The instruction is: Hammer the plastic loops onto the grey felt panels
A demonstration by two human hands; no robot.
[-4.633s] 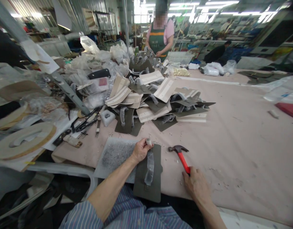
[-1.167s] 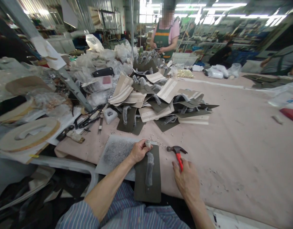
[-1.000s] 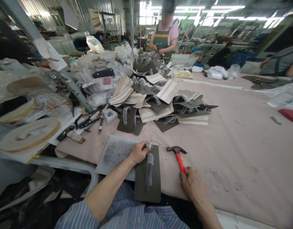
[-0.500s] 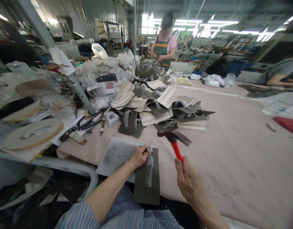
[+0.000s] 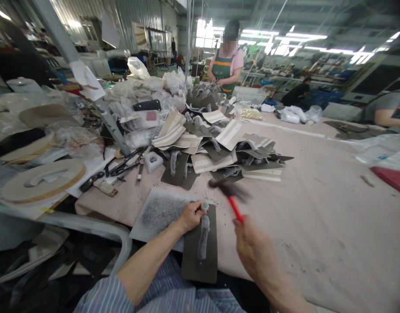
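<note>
My left hand [image 5: 190, 216] is closed around a short punch [image 5: 204, 206], whose round pale top shows above the fingers. The punch stands near the far end of a dark panel [image 5: 195, 266] with a plastic-wrapped handle [image 5: 203, 237] along its middle. Part of that panel rests on a speckled pale board [image 5: 159, 213], and its near end hangs over the table edge. In my right hand [image 5: 255, 243] is a claw hammer [image 5: 230, 191] with a red grip, raised to the right of the punch and blurred. The punch's tip is hidden.
Beyond the board lies a heap of similar panels [image 5: 213, 163]. Hand tools [image 5: 124, 167] and a tape roll [image 5: 43, 180] lie to the left, near a slanted metal post [image 5: 111, 126]. A co-worker [image 5: 224, 69] stands across the table; another person [image 5: 387, 111] is at far right.
My right hand and the hammer have moved slightly left, towards the punch, and the hammer head is now blurred. My left hand keeps the punch at the same spot on the panel.
</note>
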